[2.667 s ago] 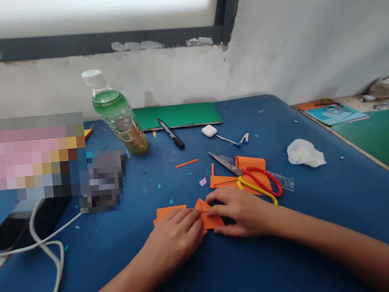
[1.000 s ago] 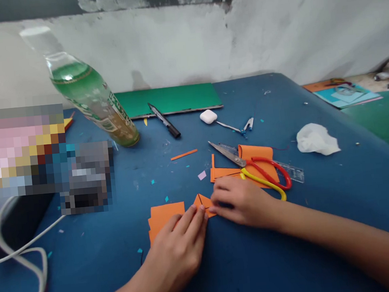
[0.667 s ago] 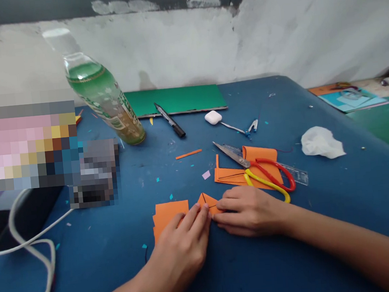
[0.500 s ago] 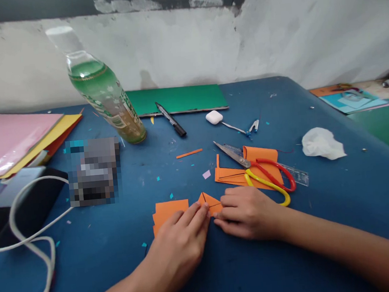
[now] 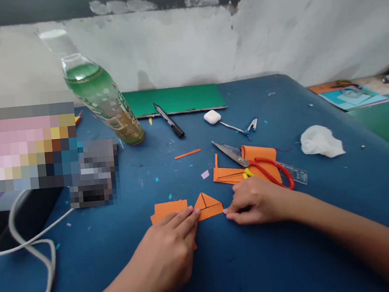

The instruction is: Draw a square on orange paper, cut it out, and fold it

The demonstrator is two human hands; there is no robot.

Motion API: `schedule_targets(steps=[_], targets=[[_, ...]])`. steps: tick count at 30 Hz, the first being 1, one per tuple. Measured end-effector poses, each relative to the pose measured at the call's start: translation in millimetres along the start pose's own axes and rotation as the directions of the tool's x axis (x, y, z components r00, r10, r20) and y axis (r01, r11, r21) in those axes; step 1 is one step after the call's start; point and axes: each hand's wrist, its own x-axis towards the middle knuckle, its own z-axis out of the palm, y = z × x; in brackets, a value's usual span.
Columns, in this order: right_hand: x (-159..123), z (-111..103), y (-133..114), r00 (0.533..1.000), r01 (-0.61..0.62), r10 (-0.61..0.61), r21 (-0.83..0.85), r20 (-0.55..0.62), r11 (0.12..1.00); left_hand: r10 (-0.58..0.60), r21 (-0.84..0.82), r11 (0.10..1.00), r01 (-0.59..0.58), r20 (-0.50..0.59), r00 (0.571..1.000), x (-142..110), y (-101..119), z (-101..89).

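A small folded piece of orange paper (image 5: 209, 209) with black lines and a pointed top lies at the near middle of the table. My left hand (image 5: 170, 239) rests flat, its fingertips pressing the paper's left end. Beneath that hand is a stack of orange paper pieces (image 5: 169, 207), partly covered. My right hand (image 5: 253, 200) has its fingers curled, with the thumb and a fingertip at the folded paper's right corner. Just behind the right hand are scissors (image 5: 271, 171) with red and yellow handles, the yellow one mostly hidden. They lie over more orange paper (image 5: 259, 154) and a clear ruler (image 5: 295, 174).
A green-labelled bottle (image 5: 103, 97) stands at back left, near a black marker (image 5: 169, 119) and a green board (image 5: 177, 100). White cables (image 5: 51, 258) loop at left beside a blurred-out object (image 5: 96, 172). Crumpled tissue (image 5: 321, 141), a white case (image 5: 212, 116) and a compass (image 5: 248, 132) lie right.
My right hand has slid right along the folded paper to its corner, now covering most of the yellow handle. My left fingers have shifted slightly left, exposing more of the folded piece.
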Motion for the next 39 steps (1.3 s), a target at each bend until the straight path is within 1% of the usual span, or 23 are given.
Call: schedule_targets(steps=[3,5,8,11,14,16,18,20,22,24,29,34,37,39], targets=[[2.2,-0.8,-0.4,1.000,0.019,-0.020,-0.026,-0.022,0.999,-0.088,-0.136,0.987,0.088,0.007,0.996,3.3,-4.4,0.7],[6.0,-0.4,-2.5,0.998,0.012,-0.014,-0.047,-0.056,0.999,-0.122,-0.172,0.978,0.117,-0.017,0.992,6.0,-6.9,6.1],[13.7,1.8,-5.8,0.998,0.005,-0.009,-0.060,-0.070,0.998,-0.089,-0.156,0.985,0.075,-0.080,0.993,9.9,-9.8,15.3],[19.4,4.3,-7.4,0.998,0.046,-0.051,-0.133,-0.034,0.990,-0.019,-0.125,0.992,0.002,-0.132,0.991,12.6,-11.6,19.1],[21.4,5.4,-8.5,0.994,0.102,-0.105,-0.210,-0.005,0.972,0.024,-0.119,0.992,-0.042,-0.149,0.989,13.7,-12.7,18.8],[21.5,5.7,-9.9,0.994,0.104,-0.108,-0.229,-0.005,0.968,-0.006,-0.159,0.987,-0.015,-0.134,0.991,13.7,-13.4,18.7],[22.1,6.3,-12.1,0.998,0.053,-0.058,-0.197,-0.018,0.979,-0.070,-0.205,0.978,0.047,-0.108,0.992,13.6,-14.4,19.3],[23.4,7.0,-14.6,0.999,-0.045,0.043,-0.120,-0.021,0.992,-0.126,-0.233,0.967,0.103,-0.087,0.988,13.7,-15.8,20.2],[25.3,7.6,-16.9,0.989,-0.145,0.145,-0.050,-0.007,0.988,-0.149,-0.244,0.961,0.127,-0.071,0.986,13.7,-17.1,21.1],[27.2,8.2,-18.3,0.980,-0.199,0.199,-0.021,0.005,0.980,-0.150,-0.250,0.959,0.130,-0.062,0.987,13.4,-17.9,21.7],[31.2,8.9,-19.1,0.973,-0.229,0.229,-0.006,0.001,0.973,-0.145,-0.250,0.959,0.130,-0.040,0.989,11.8,-16.7,22.2],[32.7,11.8,-19.6,0.966,-0.255,0.255,0.001,0.033,0.967,-0.146,-0.208,0.967,0.149,0.029,0.989,11.9,-13.3,19.1],[31.3,15.5,-18.7,0.965,-0.260,0.260,-0.003,0.023,0.966,-0.121,-0.135,0.982,0.130,0.070,0.990,11.6,-10.1,15.2],[30.4,17.3,-17.6,0.961,-0.275,0.275,0.008,0.007,0.961,-0.059,-0.037,0.997,0.062,0.077,0.995,10.9,-6.8,12.8]])
